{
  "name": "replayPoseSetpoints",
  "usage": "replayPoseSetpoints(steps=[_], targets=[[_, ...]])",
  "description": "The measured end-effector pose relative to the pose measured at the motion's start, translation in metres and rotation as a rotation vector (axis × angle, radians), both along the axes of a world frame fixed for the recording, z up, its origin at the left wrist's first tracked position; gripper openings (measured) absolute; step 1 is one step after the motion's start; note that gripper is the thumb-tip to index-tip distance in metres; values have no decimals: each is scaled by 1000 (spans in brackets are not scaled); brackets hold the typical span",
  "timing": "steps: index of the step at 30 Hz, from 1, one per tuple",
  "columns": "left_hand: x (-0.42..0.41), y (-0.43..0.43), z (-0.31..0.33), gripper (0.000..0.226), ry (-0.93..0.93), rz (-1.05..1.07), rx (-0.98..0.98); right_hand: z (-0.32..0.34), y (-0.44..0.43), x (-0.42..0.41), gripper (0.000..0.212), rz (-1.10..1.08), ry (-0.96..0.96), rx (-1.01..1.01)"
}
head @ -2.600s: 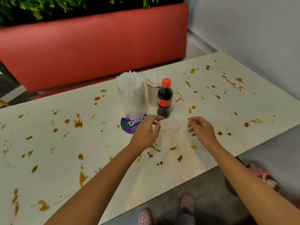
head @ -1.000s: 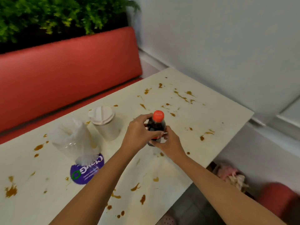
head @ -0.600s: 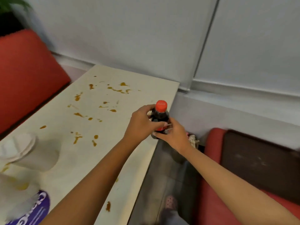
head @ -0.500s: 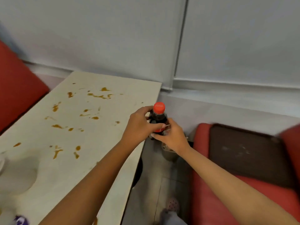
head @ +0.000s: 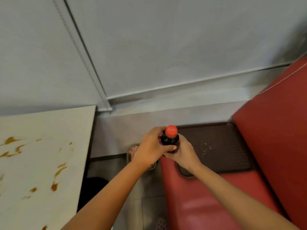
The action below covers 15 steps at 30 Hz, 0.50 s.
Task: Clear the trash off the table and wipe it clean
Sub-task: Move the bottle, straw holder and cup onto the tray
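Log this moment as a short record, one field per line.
held item: dark soda bottle, red cap on, upright
left hand: grips the bottle
right hand: grips the bottle
bottle position: off the table, near the brown tray on the red bench
table: brown stains, unwiped
floor: bin, mostly hidden by the left hand

We get soft, even indoor light, rather dim w/ a cool grey cast; no source shows in frame. Shadows are weak: a dark patch under the table edge at lower centre-left, and faint shading btwn the left hand and right hand. No hard glare, only a dull sheen on the red bench seat at the bottom and a small highlight on the bottle cap. The centre is fairly sharp; edges smear, esp. upper right and the table stains at left. Wide-angle distortion tilts and slightly bows the blind lines.
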<state>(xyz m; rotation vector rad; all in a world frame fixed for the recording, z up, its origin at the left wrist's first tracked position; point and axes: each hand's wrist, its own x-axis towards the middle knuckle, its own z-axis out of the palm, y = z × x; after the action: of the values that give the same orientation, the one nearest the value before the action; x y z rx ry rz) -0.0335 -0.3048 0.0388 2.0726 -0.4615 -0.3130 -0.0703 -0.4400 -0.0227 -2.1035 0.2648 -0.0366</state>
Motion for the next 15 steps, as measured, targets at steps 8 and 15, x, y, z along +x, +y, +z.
replayPoseSetpoints(steps=[8,15], targets=[[47,-74,-93,58,88,-39,8,-86,-71,31,54,-45,129,-1],[83,-114,-176,59,154,-100,54,-174,-106,56,53,-117,212,60]])
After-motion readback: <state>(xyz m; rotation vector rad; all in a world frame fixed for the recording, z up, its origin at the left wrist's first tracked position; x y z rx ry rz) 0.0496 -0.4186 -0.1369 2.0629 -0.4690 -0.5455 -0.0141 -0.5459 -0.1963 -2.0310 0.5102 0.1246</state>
